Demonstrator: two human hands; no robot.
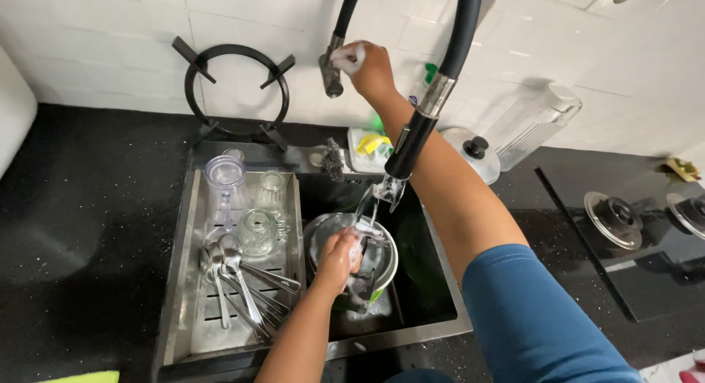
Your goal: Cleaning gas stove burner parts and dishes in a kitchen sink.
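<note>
Left hand (341, 258) is in the sink (440, 295), fingers curled on the rim of a steel pot (382, 269), under the water stream from the black pull-down faucet (411, 141). Right hand (367, 67) is raised at the wall, soapy, closed around the faucet lever (330, 78). The pot sits in the basin, right of the drain tray (183, 280). The tray holds spoons (239, 276) and upturned glasses (242, 199). A lid (474, 152) and a clear jug (532, 122) stand behind the sink.
</note>
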